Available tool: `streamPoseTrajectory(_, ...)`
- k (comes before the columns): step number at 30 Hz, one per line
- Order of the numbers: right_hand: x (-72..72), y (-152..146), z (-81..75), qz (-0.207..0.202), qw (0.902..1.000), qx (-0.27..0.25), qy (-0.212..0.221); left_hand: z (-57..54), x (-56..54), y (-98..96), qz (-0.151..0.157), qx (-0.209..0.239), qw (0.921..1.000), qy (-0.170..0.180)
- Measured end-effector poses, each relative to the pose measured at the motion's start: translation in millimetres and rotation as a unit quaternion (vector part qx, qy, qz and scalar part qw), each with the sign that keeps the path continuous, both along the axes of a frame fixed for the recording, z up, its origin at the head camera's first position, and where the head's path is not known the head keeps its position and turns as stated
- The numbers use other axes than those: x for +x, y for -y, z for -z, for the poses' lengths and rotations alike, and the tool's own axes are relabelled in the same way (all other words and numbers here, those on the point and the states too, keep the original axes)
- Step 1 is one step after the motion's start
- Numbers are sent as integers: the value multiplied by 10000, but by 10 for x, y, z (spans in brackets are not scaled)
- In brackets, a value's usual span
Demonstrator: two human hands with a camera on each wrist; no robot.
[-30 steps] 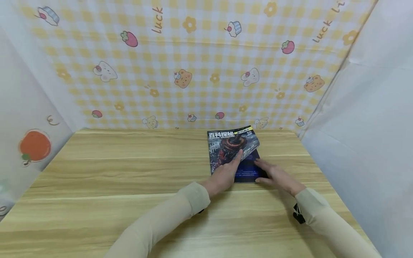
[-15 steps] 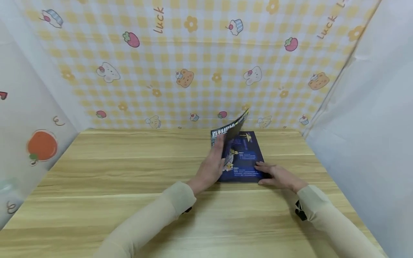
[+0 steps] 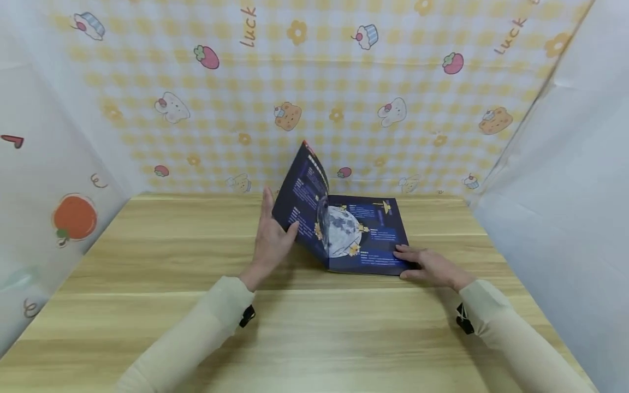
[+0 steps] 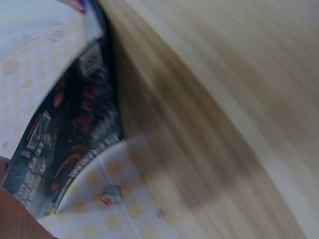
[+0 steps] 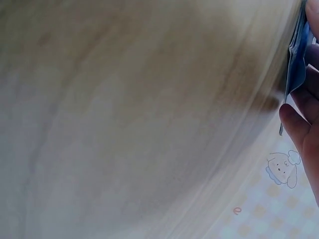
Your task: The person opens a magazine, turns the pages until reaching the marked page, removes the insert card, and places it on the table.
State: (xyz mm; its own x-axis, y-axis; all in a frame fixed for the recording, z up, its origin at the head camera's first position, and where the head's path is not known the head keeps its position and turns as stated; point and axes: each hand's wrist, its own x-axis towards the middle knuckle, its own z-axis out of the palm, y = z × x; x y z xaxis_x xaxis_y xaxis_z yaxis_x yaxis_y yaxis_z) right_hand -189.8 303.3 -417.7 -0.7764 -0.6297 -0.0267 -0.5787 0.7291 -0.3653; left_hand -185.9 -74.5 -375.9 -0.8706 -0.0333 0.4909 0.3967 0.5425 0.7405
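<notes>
Pale wooden tabletop [image 3: 373, 327] is stretching back to checked cloth [image 3: 319, 82], and from my remote seat I'm seeing the magazine [image 3: 371, 234] lying between both hands, its spine running front to back. Just right of the left hand [image 3: 272, 237], the raised leaf [image 3: 304, 202] is leaning toward its straight fingers and outstretched thumb; the right hand [image 3: 432, 267] is resting, loosely relaxed, on the near right corner

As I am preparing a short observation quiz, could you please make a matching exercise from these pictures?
1. Left hand
2. Right hand
3. Backdrop
4. Table

A. Wood-grained
B. At the outer edge of the magazine's raised left part
C. Yellow-and-white checked
D. At the right edge of the flat page

Pairs: 1-B, 2-D, 3-C, 4-A
</notes>
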Motion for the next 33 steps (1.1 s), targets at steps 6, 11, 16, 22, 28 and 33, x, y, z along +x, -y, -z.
streamPoseTrajectory(6,-7,-1,-23,-16,9999,65,96,134,70,233,-217,-774,9967,106)
streamPoseTrajectory(11,-13,2,-50,84,9994,125,307,250,93,335,-400,-2379,9701,-278)
streamPoseTrajectory(16,-26,-18,-52,129,9990,163,387,343,55,374,-498,-3570,9313,-523)
streamPoseTrajectory(22,-46,-13,-62,113,9986,227,458,391,53,442,-403,-4299,9009,-435)
streamPoseTrajectory(28,-45,-23,-93,73,9989,248,402,334,81,478,-99,-5184,8544,336)
streamPoseTrajectory(33,-29,-15,-91,78,9985,278,464,354,74,421,888,-5265,8367,1220)
